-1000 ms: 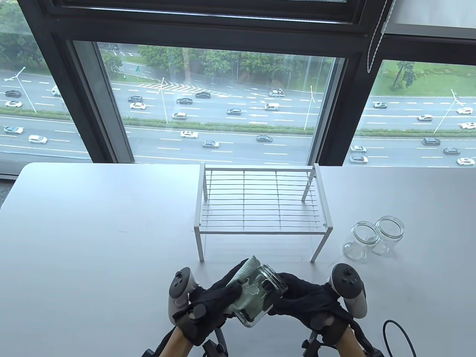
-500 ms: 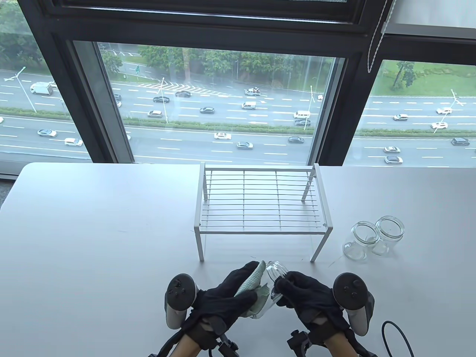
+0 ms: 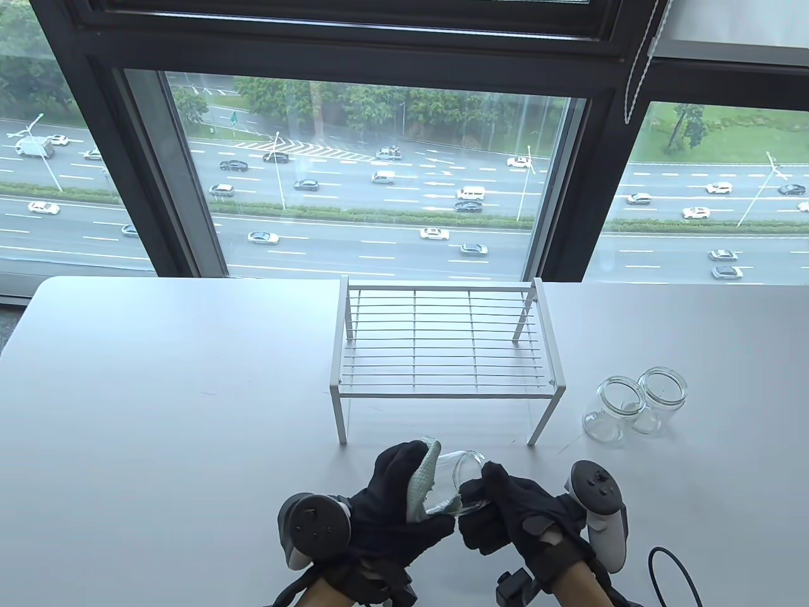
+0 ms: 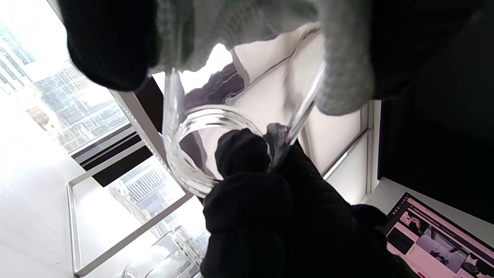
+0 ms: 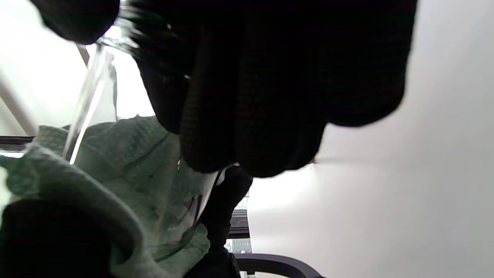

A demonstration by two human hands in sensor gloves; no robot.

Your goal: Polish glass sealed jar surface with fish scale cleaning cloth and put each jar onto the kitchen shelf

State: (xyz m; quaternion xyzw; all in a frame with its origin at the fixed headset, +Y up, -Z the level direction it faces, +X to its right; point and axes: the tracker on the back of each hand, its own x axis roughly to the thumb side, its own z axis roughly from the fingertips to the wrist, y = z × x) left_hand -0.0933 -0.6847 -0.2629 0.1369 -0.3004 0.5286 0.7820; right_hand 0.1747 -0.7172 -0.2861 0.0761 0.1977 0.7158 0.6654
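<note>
A clear glass jar (image 3: 460, 479) hangs tilted above the table's front edge, mouth toward the right. My left hand (image 3: 411, 482) wraps a pale green fish scale cloth (image 3: 421, 485) around the jar's base end. The right hand (image 3: 488, 494) grips the jar at its mouth. In the left wrist view the jar's rim (image 4: 200, 127) shows with the cloth (image 4: 339, 69) over its wall and a right fingertip (image 4: 241, 152) at the opening. The right wrist view shows the cloth (image 5: 115, 170) behind the glass (image 5: 85, 104). The white wire kitchen shelf (image 3: 442, 354) stands just beyond, nothing on it.
Two more open glass jars (image 3: 612, 410) (image 3: 660, 391) stand together right of the shelf. A black cable (image 3: 670, 569) loops at the front right. A large window lies behind the table's far edge. A laptop screen (image 4: 436, 235) appears in the left wrist view.
My left hand has turned and slid the cloth round the jar's side, up toward the shelf. The right hand shifted its grip at the mouth and the jar rotated.
</note>
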